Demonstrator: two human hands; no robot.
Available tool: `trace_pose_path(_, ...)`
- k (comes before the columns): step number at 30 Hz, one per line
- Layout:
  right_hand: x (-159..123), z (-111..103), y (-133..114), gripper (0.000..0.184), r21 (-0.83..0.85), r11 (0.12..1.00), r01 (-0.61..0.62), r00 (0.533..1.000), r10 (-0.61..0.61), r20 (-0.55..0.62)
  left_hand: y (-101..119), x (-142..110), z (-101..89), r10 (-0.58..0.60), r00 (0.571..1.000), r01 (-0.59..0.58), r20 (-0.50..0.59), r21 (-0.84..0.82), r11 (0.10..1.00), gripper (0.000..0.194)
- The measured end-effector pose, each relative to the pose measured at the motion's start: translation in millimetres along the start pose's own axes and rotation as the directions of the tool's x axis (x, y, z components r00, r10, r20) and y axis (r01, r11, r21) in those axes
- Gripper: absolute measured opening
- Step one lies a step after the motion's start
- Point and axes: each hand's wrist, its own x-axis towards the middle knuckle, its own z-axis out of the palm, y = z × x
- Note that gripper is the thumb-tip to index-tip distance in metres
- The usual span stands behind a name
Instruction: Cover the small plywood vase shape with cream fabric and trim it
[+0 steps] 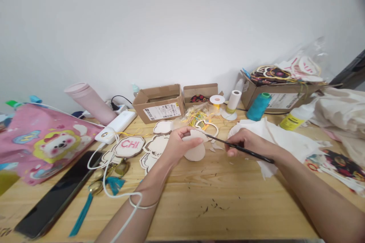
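Observation:
My left hand (182,140) grips a cream gourd-shaped piece (195,152) by its upper left edge, thumb across its face. In my right hand (241,141) is a slim black pen-like tool (253,153), held like a pencil. The tool's thin tip meets or nearly meets the piece's upper right edge; whether it touches I cannot tell. Just behind lie a pale wooden outline frame (213,130) and a tangle of yellow threads (197,117). Left of my left hand sit several pale cloud-shaped pieces, one a plaque lettered "CHI" (129,146).
Cardboard boxes (159,110) stand along the wall, with a white thread spool (234,101), a teal thread cone (259,107) and a glue bottle (296,117). White cloth (273,136) lies at right. A phone (57,195), pink pouch (54,140) and white cable (119,196) are at left.

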Motion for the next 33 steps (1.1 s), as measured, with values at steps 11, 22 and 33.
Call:
trace_pose_path(11, 0, -2, -3, 0.035, -0.005, 1.000, 0.001, 0.999, -0.001, -0.051, 0, -1, -0.5, -0.009, 1.000, 0.009, 0.004, 0.017, 1.000, 0.030)
trace_pose_path(22, -1, 0, -3, 0.049, 0.151, 0.982, 0.111, 0.994, -0.113, 0.000, 0, 0, -1.9, 0.024, 1.000, -0.025, -0.008, -0.070, 0.997, 0.029)
trace_pose_path(33, 5, 14, 0, 0.045, 0.225, 0.971, 0.077, 0.997, -0.069, -0.041, -3, 0, 0.3, 0.010, 1.000, -0.010, -0.002, -0.135, 0.991, 0.031)
